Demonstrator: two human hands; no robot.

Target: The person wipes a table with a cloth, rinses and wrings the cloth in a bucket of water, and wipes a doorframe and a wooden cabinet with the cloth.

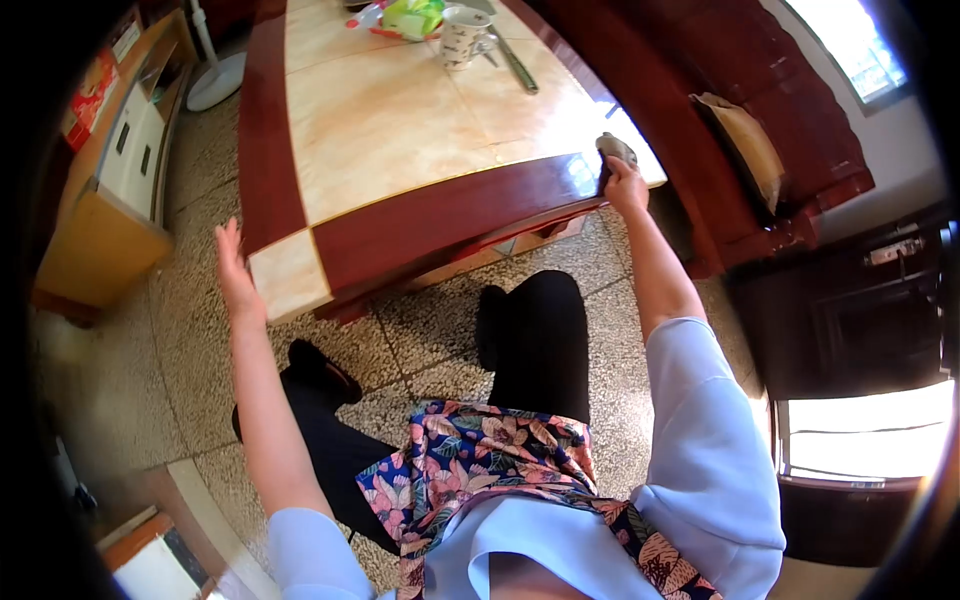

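A low table with a cream tiled top and red-brown wooden border stands in front of me. My left hand is held with fingers stretched out beside the table's near left corner, holding nothing. Whether it touches the corner I cannot tell. At the near right corner, my right hand is closed on a small grey-brown object, whose kind I cannot make out. A white patterned mug stands farther back on the table. Beside it lies a long, thin dark-green item.
A bright green packet lies at the table's far end. To the left are a wooden cabinet and a white round stand base. Dark red wooden seating with a tan cushion runs along the right. Speckled floor tiles lie underfoot.
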